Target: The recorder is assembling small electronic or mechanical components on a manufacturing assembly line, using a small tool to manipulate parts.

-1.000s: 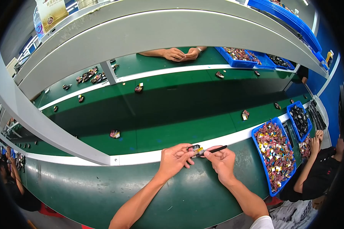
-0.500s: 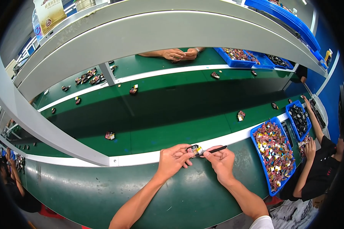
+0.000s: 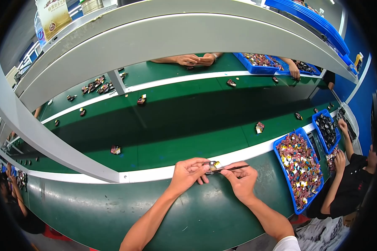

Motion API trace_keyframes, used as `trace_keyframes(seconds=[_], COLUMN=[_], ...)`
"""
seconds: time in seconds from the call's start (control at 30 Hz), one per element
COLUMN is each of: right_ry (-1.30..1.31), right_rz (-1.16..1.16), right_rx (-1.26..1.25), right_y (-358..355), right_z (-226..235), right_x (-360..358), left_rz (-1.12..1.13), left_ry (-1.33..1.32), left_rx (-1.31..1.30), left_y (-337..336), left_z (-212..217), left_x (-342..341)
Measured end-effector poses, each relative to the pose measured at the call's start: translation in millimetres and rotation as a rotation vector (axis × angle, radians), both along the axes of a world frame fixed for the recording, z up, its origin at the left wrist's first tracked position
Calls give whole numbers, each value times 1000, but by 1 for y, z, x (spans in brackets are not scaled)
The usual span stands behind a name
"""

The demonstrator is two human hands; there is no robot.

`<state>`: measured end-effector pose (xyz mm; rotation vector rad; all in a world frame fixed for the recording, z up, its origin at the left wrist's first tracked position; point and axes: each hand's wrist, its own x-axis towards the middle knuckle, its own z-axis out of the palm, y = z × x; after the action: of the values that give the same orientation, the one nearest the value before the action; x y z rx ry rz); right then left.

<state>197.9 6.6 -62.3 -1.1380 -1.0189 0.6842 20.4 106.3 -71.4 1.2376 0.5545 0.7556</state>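
Note:
My left hand (image 3: 187,176) pinches a small black part (image 3: 214,164) with silver and yellow patches between thumb and fingers, over the near white rail. From the other side my right hand (image 3: 244,182) grips a slim black tool (image 3: 237,167), perhaps tweezers. Its inner end meets the part or lies just beside it; the fingers hide the exact contact. Both forearms rest low over the green bench (image 3: 125,205).
A green belt (image 3: 176,154) carries scattered small parts (image 3: 116,149) beyond the white rail. At right stand a blue tray (image 3: 299,171) of pink and yellow pieces and another blue tray (image 3: 326,129) of black parts. A grey beam (image 3: 188,35) crosses overhead. Co-workers' hands (image 3: 195,60) work opposite and at right.
The parts on the belt have shifted slightly left. In my hands, the part and the black tool have tilted. A co-worker's hand has appeared by the far trays; the right-hand co-worker's arm has drawn back.

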Motion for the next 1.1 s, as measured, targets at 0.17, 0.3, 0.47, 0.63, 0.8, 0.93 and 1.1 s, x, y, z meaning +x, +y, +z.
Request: trace_keyframes(seconds=[0.17, 0.3, 0.47, 0.63, 0.8, 0.93, 1.1], right_ry=[-76, -64, -92, -108, -139, -137, -115], right_rz=[-23, -33, -17, -24, -22, -29, -30], right_rx=[2, 14, 13, 0, -8, -19, -35], right_y=[1, 2, 1, 1, 0, 0, 0], right_z=[1, 1, -1, -3, -1, -2, 1], right_x=[-1, -4, -3, -2, -2, -1, -1], left_rz=[-2, 1, 5, 10, 14, 18, 21], left_ry=[-4, -6, -20, -22, -23, -24, -17], left_rx=[1, -2, 1, 7, -11, 0, -3], left_y=[1, 0, 1, 1, 0, -1, 0], left_z=[-1, -3, -4, -4, -3, -6, -5], left_x=[0, 0, -1, 0, -1, 0, -1])
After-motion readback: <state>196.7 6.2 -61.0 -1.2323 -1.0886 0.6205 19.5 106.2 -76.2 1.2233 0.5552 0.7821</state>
